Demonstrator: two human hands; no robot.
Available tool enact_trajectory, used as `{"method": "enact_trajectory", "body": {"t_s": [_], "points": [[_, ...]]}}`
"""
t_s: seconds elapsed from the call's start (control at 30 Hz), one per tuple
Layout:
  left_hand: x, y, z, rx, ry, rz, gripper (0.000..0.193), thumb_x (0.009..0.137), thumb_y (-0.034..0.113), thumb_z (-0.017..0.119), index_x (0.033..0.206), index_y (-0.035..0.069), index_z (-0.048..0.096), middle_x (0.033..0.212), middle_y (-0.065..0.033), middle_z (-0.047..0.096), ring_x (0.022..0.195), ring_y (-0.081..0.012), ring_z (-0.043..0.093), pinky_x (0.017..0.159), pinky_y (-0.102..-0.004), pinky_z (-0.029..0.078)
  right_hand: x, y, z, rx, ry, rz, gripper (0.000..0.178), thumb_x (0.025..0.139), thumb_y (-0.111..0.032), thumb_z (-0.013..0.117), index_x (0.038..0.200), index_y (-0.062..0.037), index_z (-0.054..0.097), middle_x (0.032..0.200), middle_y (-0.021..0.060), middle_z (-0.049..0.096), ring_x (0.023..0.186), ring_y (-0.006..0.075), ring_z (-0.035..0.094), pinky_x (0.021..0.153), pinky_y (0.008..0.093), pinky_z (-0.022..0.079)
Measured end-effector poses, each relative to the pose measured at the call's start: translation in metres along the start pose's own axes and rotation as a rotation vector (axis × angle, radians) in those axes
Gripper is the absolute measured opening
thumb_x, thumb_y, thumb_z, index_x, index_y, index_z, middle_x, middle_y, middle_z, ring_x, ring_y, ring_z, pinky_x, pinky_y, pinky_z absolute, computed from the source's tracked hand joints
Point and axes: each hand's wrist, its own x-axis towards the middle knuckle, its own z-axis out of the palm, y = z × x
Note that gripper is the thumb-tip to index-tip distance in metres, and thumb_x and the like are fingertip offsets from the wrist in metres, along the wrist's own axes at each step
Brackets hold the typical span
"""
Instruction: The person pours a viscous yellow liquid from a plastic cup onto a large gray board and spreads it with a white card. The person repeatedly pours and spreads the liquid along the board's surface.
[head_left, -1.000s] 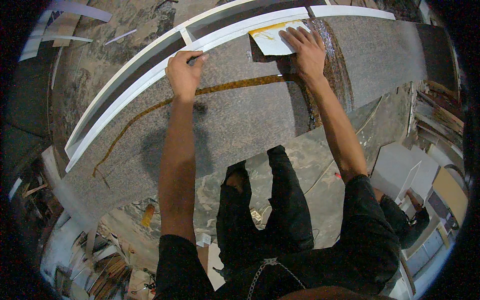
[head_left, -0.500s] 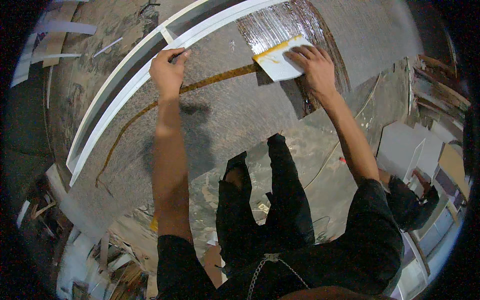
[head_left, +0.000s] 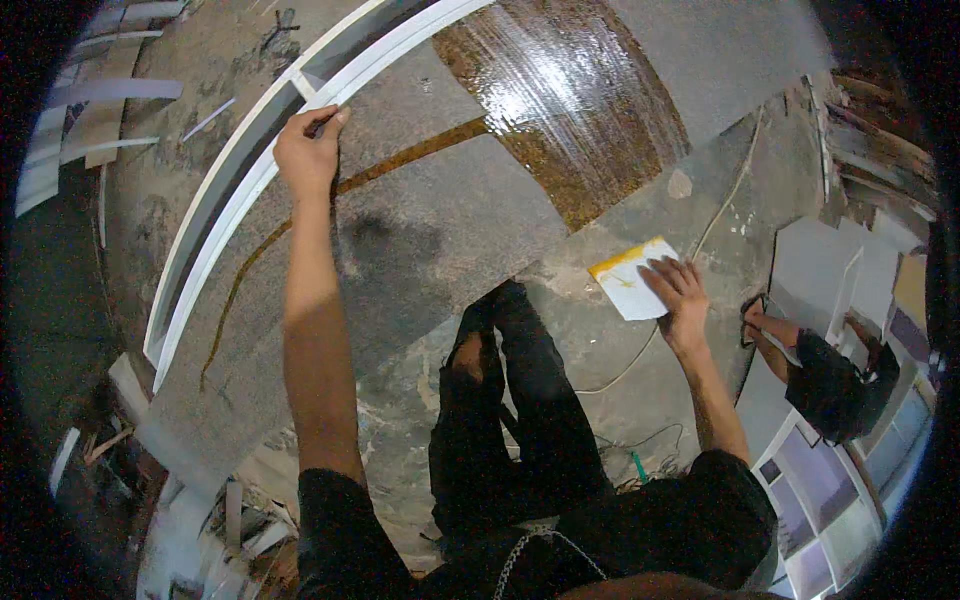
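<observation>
A large grey-brown sheet (head_left: pixel 390 240) lies before me, with a wide patch of wet amber glue (head_left: pixel 590 100) spread in ridged streaks at its far right. From that patch a thin brown line of glue (head_left: pixel 390 165) curves left and toward me. My right hand (head_left: pixel 682 300) grips a white spreader card (head_left: pixel 632 282), its far edge coated in yellow glue, beyond the sheet's near right edge. At the sheet's far left border, beside a white curved frame (head_left: pixel 235 170), my left hand (head_left: pixel 308 150) is closed with fingertips together; whatever it may hold is hidden.
White and lilac strips (head_left: pixel 115 92) lie on the floor at far left. A pale cable (head_left: pixel 735 190) runs across the concrete at right. Another person in dark clothes (head_left: pixel 840 385) is at the right, near panels (head_left: pixel 815 470). Scrap wood (head_left: pixel 240 515) lies at lower left.
My right hand has drawn the spreader card off the glue patch, toward me and right, past the sheet's edge. The glue patch now shows uncovered. My left hand stays closed by the frame.
</observation>
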Motion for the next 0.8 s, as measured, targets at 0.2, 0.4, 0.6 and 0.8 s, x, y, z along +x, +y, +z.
{"method": "enact_trajectory", "body": {"t_s": [0.2, 0.4, 0.6, 0.8], "points": [[-0.007, -0.006, -0.017, -0.004, -0.025, 0.047, 0.027, 0.079, 0.028, 0.083, 0.099, 0.010, 0.078, 0.095, -0.0108, 0.075, 0.087, -0.0221, 0.071, 0.081, -0.0320, 0.053, 0.135, -0.076, -0.050, 0.123, 0.384, -0.141, 0.047, 0.082, -0.011, 0.061, 0.126, -0.0239, 0.068, 0.130, 0.0029, 0.064, 0.126, 0.0286, 0.056, 0.110, 0.0501, 0.038], [-0.019, -0.027, -0.038, 0.006, 0.012, 0.019, 0.023, 0.079, 0.022, 0.082, 0.098, 0.009, 0.078, 0.095, -0.0107, 0.074, 0.088, -0.0235, 0.070, 0.083, -0.0328, 0.053, 0.269, -0.114, -0.014, -0.078, 0.479, -0.303, 0.045, 0.091, -0.016, 0.049, 0.133, -0.0291, 0.060, 0.133, -0.0002, 0.062, 0.126, 0.0258, 0.056, 0.110, 0.0529, 0.036], [-0.022, -0.030, -0.035, -0.001, 0.016, -0.013, 0.022, 0.079, 0.021, 0.082, 0.096, 0.009, 0.078, 0.097, -0.0100, 0.074, 0.091, -0.0246, 0.069, 0.082, -0.0345, 0.053, 0.311, -0.120, 0.000, -0.171, 0.488, -0.342, 0.046, 0.091, -0.016, 0.052, 0.135, -0.0287, 0.058, 0.133, 0.0001, 0.062, 0.126, 0.0260, 0.056, 0.110, 0.0535, 0.037], [-0.017, -0.038, -0.030, -0.047, 0.087, 0.042, 0.020, 0.072, 0.025, 0.086, 0.085, 0.012, 0.078, 0.087, -0.0068, 0.073, 0.082, -0.0273, 0.066, 0.076, -0.0383, 0.051, 0.323, -0.122, 0.007, -0.183, 0.514, -0.313, 0.050, 0.087, -0.012, 0.055, 0.135, -0.0287, 0.059, 0.133, 0.0004, 0.062, 0.126, 0.0265, 0.056, 0.110, 0.0541, 0.037]]}}
